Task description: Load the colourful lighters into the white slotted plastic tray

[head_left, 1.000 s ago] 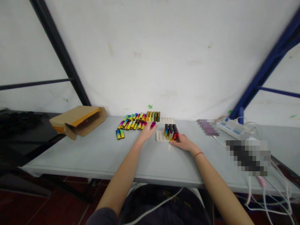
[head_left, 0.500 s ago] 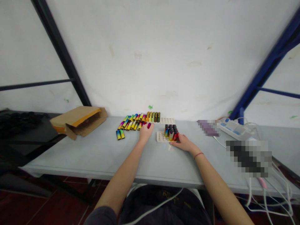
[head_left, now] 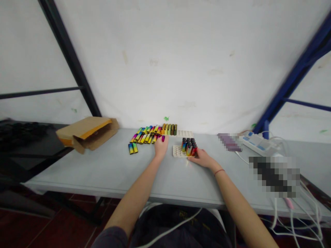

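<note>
My left hand (head_left: 161,147) is closed on a small shiny magenta tube (head_left: 163,138), which sticks out at the fingertips. Just left of it lies a spread of rainbow-coloured metallic tubes (head_left: 144,137), with two more tubes (head_left: 133,148) set apart in front. My right hand (head_left: 203,157) grips the right end of a white tray (head_left: 178,151) full of round holes. Black-topped coloured tubes (head_left: 189,146) stand upright in the tray's right part, while its left holes are bare.
Behind the hands, upright yellow and green tubes (head_left: 169,129) stand beside another white holed tray (head_left: 184,133). An open cardboard box (head_left: 86,132) lies at left. A phone (head_left: 229,142), a power strip (head_left: 254,143) and white cables occupy the right side.
My left hand has turned slightly with the magenta tube, which now points more upright. My right hand stays on the tray.
</note>
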`<state>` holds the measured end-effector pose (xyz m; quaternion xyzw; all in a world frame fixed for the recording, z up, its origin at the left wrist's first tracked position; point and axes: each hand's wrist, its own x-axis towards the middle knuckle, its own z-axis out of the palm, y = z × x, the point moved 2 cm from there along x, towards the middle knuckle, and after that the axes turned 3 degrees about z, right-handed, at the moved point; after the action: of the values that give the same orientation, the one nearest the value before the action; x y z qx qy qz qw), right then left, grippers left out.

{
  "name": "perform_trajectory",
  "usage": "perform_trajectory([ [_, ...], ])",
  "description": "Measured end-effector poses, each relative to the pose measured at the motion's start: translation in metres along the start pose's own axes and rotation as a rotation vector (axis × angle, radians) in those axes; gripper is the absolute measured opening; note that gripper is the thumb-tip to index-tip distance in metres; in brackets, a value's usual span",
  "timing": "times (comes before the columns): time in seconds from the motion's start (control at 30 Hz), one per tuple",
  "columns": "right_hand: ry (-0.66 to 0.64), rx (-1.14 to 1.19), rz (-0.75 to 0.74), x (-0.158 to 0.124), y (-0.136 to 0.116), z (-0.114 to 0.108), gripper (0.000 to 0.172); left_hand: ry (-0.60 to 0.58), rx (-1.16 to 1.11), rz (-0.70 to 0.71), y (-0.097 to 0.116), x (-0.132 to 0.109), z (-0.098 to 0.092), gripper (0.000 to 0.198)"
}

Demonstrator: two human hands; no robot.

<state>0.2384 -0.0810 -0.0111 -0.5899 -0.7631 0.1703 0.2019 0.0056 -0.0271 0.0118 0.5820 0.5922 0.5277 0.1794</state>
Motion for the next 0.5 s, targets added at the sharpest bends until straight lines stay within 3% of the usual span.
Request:
perform_trajectory([
  [0.5,0.031,0.035,-0.010,-0.0012,0.0002,0.0001,0.039,-0.010,-0.052,-0.080,-0.0044,0.0045,-0.0003,0.033],
])
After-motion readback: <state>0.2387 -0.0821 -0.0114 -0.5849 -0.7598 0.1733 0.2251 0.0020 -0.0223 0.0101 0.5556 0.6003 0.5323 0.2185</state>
